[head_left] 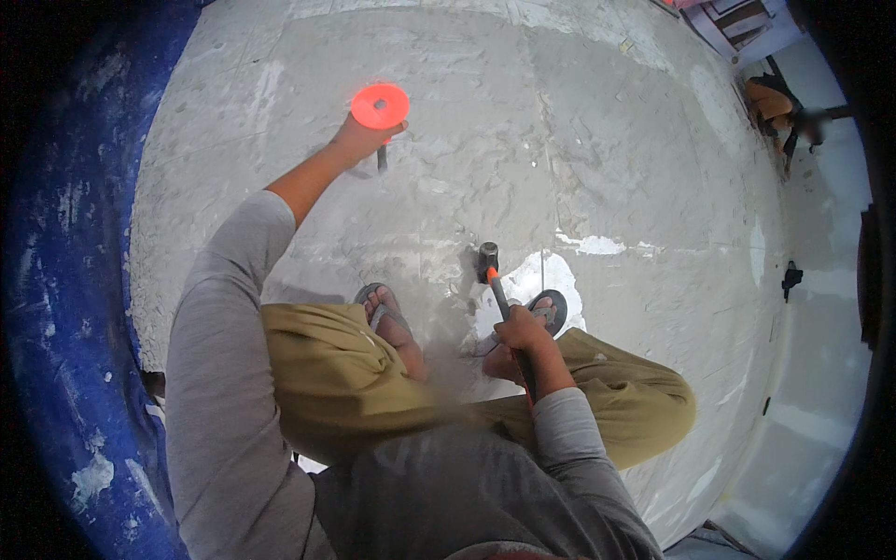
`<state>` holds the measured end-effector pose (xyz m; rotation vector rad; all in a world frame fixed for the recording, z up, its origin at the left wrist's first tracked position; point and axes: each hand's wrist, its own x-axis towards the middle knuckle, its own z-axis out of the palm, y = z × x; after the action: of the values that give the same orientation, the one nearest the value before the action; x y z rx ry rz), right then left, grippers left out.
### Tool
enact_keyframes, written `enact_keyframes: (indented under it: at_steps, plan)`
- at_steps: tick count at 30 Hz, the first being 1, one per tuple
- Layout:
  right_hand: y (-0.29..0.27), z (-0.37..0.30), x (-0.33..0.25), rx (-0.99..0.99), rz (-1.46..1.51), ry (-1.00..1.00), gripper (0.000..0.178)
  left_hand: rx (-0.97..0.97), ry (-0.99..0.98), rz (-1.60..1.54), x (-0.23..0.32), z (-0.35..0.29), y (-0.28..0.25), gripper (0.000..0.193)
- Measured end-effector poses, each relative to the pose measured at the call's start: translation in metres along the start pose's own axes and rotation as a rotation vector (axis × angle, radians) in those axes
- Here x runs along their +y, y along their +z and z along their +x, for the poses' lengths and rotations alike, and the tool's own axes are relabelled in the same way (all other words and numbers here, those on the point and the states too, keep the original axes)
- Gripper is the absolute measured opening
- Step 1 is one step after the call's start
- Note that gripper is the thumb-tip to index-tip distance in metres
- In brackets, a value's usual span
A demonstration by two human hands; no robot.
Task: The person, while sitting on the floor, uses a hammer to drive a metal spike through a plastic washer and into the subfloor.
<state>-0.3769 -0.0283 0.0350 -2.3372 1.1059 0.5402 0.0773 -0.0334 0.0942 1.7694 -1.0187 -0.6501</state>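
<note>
My left hand (pixel 353 142), its arm stretched forward, is wrapped round a chisel with a round bright orange hand guard (pixel 371 116). The chisel's dark shank (pixel 382 159) shows below the hand, against the grey floor. Whether its tip touches the floor, I cannot tell. In my right hand (pixel 523 330), closed round the black handle, is a club hammer (pixel 487 256) with an orange band below its steel head. The hammer head is near the floor between my feet, well apart from the chisel.
Rough grey floor (pixel 448 121) with white patches (pixel 569 289) lies around my sandalled feet. A blue tarp (pixel 79 280) with white smears runs along the left. At the right stand a pale wall (pixel 821 373), a small dark object (pixel 791 277) and an unclear brown and black shape (pixel 770 101).
</note>
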Motion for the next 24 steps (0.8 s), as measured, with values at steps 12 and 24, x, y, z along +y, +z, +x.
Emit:
enact_keyframes:
  at_steps: [12,24]
  plan:
    - [0.0,0.006,-0.002,-0.178,0.307,0.171,0.033,-0.176,-0.057,0.077,-0.018,-0.02,0.032,0.044]
    - [0.002,0.006,0.002,-0.251,0.249,0.241,0.036,0.016,0.141,0.151,-0.044,-0.01,0.048,0.042]
